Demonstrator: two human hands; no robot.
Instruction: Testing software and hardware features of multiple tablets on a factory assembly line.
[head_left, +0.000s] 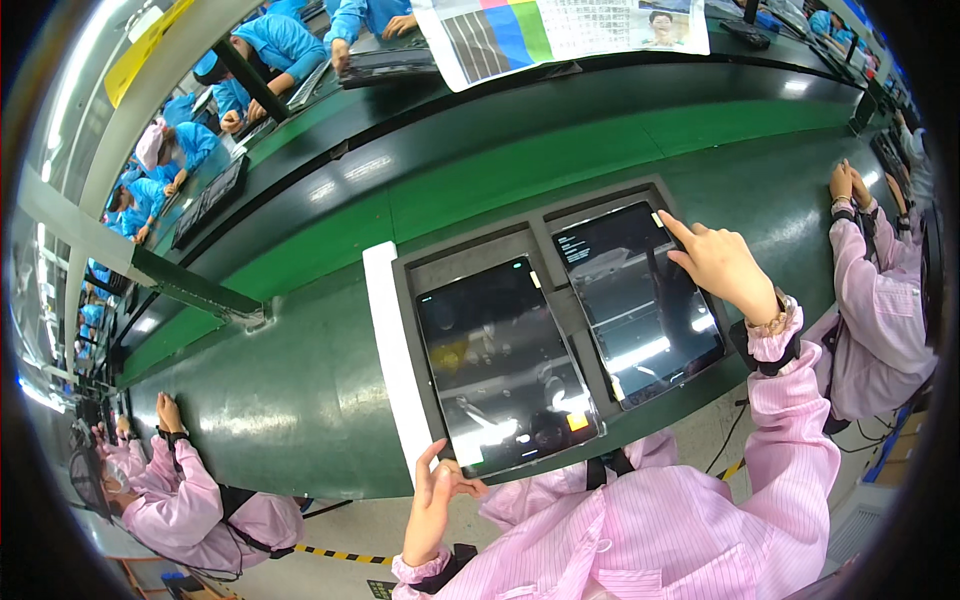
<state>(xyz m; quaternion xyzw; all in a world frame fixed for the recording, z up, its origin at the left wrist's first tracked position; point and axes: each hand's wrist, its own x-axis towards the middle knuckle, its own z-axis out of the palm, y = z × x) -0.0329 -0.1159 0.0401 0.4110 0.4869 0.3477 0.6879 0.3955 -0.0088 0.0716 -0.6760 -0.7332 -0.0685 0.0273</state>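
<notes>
Two black tablets lie side by side in a dark grey tray (pixel 405 285) with two recesses. The left tablet (pixel 500 350) has a lit screen with small icons near its lower edge and a yellow patch at its lower right. On the right tablet (pixel 640 300), small lines of text show at the top left of a dark screen. My right hand (pixel 725 262) reaches its index finger to that tablet's upper right corner, by a small pale tab. At the left tablet's lower left corner is my left hand (pixel 436 500), fingers apart, holding nothing.
A white strip (pixel 392 350) runs along the tray's left side on the green bench (pixel 290 400). A printed colour sheet (pixel 590 35) hangs beyond the bench. Co-workers in pink sit left (pixel 180 495) and right (pixel 875 290); others in blue work across. A post (pixel 205 285) stands at left.
</notes>
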